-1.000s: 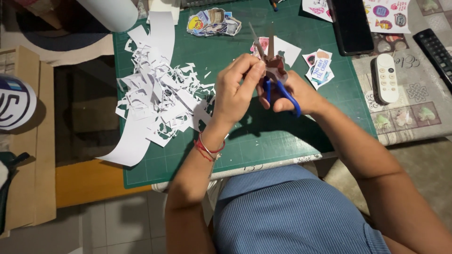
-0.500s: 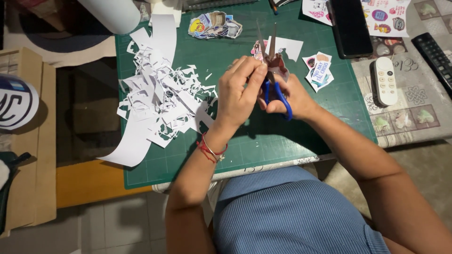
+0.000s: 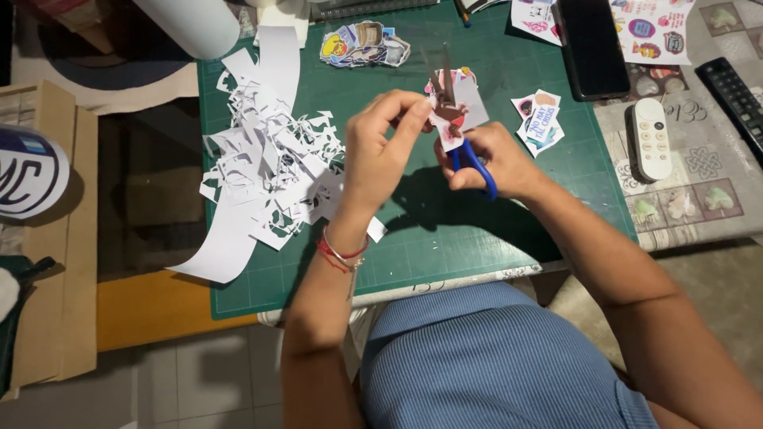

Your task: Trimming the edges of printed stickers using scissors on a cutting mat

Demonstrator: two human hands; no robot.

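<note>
My left hand [image 3: 385,155] pinches a small printed sticker sheet [image 3: 461,107] above the green cutting mat [image 3: 445,238]. My right hand [image 3: 497,159] grips blue-handled scissors [image 3: 469,155], whose blades point up through the sheet, slightly apart. Both hands hover over the mat's middle. A heap of white paper offcuts [image 3: 270,171] lies left of my left hand. Cut-out stickers sit in a pile at the mat's top [image 3: 364,44] and in another pile right of my right hand [image 3: 539,117].
A black phone [image 3: 590,44] and a sticker sheet [image 3: 652,28] lie at the top right. A white remote [image 3: 650,139] and a black remote [image 3: 735,91] rest on the patterned cloth. A white paper roll [image 3: 191,24] is top left, a cardboard box [image 3: 48,238] far left.
The hands, scissors and sheet shifted slightly up the mat, and the sheet has turned a little between my left fingers.
</note>
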